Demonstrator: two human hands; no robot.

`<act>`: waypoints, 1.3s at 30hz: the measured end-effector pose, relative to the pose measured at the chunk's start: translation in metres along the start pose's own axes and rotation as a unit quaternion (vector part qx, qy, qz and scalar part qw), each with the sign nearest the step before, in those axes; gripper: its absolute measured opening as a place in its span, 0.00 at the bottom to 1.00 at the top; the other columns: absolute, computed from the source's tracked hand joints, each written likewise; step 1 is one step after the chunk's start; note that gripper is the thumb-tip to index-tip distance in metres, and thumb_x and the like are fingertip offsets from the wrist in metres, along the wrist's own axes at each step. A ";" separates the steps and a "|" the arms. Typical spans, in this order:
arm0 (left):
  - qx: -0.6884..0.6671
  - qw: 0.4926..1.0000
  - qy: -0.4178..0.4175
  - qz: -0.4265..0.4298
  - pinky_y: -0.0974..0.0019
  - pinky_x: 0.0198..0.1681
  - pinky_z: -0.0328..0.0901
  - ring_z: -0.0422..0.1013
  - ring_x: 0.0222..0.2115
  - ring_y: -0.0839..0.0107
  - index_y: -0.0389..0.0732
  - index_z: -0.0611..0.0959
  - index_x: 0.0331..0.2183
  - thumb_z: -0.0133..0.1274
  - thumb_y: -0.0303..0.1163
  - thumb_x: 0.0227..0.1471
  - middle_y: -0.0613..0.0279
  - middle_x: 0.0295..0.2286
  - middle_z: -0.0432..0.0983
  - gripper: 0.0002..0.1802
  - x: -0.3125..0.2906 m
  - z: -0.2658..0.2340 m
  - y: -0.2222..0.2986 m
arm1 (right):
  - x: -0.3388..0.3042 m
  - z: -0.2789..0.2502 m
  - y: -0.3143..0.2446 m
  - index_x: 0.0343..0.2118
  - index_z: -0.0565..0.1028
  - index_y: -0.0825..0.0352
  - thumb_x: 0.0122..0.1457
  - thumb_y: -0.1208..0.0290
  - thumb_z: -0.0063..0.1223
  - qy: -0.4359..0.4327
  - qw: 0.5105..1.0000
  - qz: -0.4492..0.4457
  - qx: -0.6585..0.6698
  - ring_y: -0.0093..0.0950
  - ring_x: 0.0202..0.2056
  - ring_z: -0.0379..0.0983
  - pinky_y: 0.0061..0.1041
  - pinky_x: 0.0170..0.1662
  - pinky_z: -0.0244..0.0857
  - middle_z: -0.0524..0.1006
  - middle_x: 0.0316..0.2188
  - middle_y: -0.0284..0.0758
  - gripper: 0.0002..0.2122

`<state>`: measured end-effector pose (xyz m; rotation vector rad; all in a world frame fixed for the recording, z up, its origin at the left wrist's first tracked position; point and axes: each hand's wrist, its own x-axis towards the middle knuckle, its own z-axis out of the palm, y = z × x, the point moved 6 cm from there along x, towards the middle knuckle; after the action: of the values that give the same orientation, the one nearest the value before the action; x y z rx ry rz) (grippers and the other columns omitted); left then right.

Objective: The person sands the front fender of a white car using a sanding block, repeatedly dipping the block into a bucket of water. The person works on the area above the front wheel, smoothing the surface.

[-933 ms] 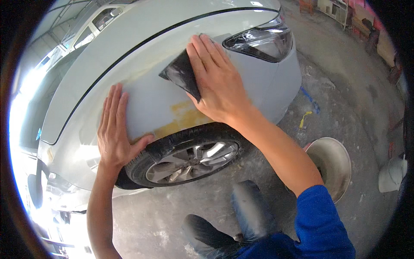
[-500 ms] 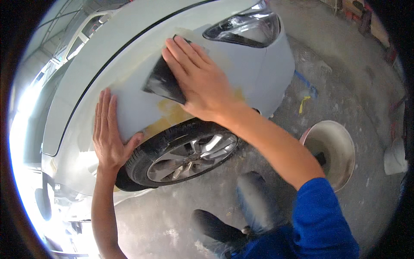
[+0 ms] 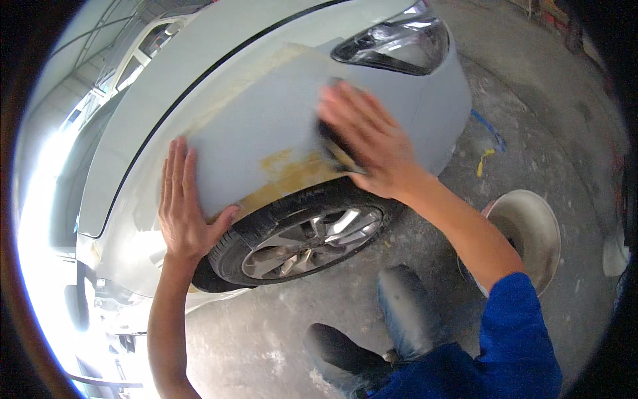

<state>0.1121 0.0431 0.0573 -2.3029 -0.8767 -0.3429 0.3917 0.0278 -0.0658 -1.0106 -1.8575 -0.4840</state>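
A pale car fender (image 3: 246, 126) fills the upper middle, with a dull grey area and yellowish patches (image 3: 292, 169) above the wheel arch. Flat against the fender, my right hand (image 3: 375, 143) presses a black sheet of sandpaper (image 3: 337, 147) to it. Motion blurs that hand, and most of the sheet is hidden under the palm. My left hand (image 3: 183, 216) rests open on the fender to the left of the grey area, fingers together and pointing up, thumb spread toward the arch. It holds nothing.
Below the arch is a tyre with a spoked wheel (image 3: 309, 246). The headlight (image 3: 402, 43) lies at upper right. A pale bucket (image 3: 525, 229) stands on the concrete floor (image 3: 259, 339) by my right forearm. Blue (image 3: 488, 126) and yellow strips (image 3: 484, 161) lie beyond it.
My right hand has swept the sandpaper to the right and slightly down across the fender, uncovering the grey area. My left hand stays on the same spot. The whole view has shifted slightly.
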 end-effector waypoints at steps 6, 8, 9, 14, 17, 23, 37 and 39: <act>-0.045 0.999 -0.022 0.003 0.45 0.75 0.47 0.49 0.72 0.49 0.39 0.58 0.70 0.74 0.49 0.34 0.47 0.71 0.52 0.67 0.008 0.000 0.003 | 0.061 0.026 -0.091 0.70 0.62 0.68 0.50 0.61 0.64 0.006 0.998 0.020 0.062 0.45 0.74 0.49 0.46 0.76 0.42 0.57 0.73 0.47 0.43; -0.021 1.000 -0.018 0.002 0.46 0.75 0.47 0.49 0.72 0.49 0.39 0.59 0.70 0.76 0.49 0.30 0.47 0.71 0.52 0.69 0.004 0.003 -0.001 | 0.070 0.033 -0.100 0.70 0.62 0.67 0.56 0.58 0.58 -0.033 0.998 -0.023 0.047 0.44 0.74 0.51 0.45 0.76 0.42 0.58 0.73 0.46 0.38; -0.010 1.000 -0.018 0.001 0.46 0.75 0.47 0.49 0.72 0.49 0.39 0.59 0.70 0.76 0.49 0.29 0.47 0.71 0.52 0.70 0.001 0.004 -0.002 | 0.063 0.030 -0.086 0.69 0.63 0.68 0.56 0.59 0.58 -0.037 0.995 -0.056 0.080 0.44 0.74 0.51 0.45 0.76 0.43 0.58 0.73 0.46 0.38; -0.029 1.000 0.008 -0.006 0.46 0.74 0.48 0.50 0.72 0.49 0.39 0.61 0.69 0.76 0.54 0.30 0.47 0.70 0.53 0.70 0.002 -0.003 0.004 | -0.012 0.011 -0.033 0.65 0.67 0.72 0.59 0.66 0.57 0.019 0.999 -0.030 0.022 0.46 0.73 0.53 0.46 0.75 0.46 0.61 0.71 0.48 0.31; 0.001 1.000 0.011 0.018 0.46 0.74 0.49 0.51 0.71 0.49 0.39 0.61 0.69 0.75 0.57 0.31 0.47 0.70 0.54 0.69 0.006 0.002 0.000 | 0.035 0.031 -0.096 0.64 0.68 0.72 0.60 0.68 0.54 0.050 0.994 0.010 0.097 0.46 0.73 0.54 0.45 0.75 0.46 0.61 0.71 0.49 0.29; -0.005 1.000 -0.010 0.014 0.46 0.74 0.49 0.52 0.71 0.50 0.39 0.61 0.69 0.76 0.54 0.29 0.48 0.70 0.55 0.70 -0.001 0.002 -0.002 | 0.026 0.038 -0.082 0.68 0.65 0.69 0.61 0.60 0.55 0.023 0.994 -0.081 0.071 0.41 0.73 0.54 0.45 0.75 0.44 0.62 0.71 0.45 0.33; -0.028 1.000 0.011 0.010 0.46 0.73 0.52 0.54 0.71 0.50 0.38 0.64 0.68 0.78 0.51 0.28 0.48 0.69 0.57 0.69 -0.005 -0.005 0.005 | -0.021 0.030 -0.049 0.67 0.67 0.71 0.58 0.62 0.54 0.045 0.997 -0.037 0.046 0.38 0.75 0.50 0.42 0.77 0.38 0.62 0.71 0.45 0.33; -0.032 0.999 0.013 0.015 0.46 0.73 0.52 0.54 0.71 0.50 0.38 0.64 0.68 0.78 0.50 0.27 0.48 0.69 0.57 0.69 0.005 -0.005 0.010 | -0.017 0.030 -0.058 0.66 0.67 0.70 0.58 0.62 0.55 0.073 0.995 0.002 0.068 0.38 0.75 0.50 0.42 0.77 0.39 0.63 0.71 0.45 0.33</act>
<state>0.1222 0.0362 0.0584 -2.3626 -0.8280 -0.3928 0.3327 0.0074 -0.0902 -0.8658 -1.7334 -0.4123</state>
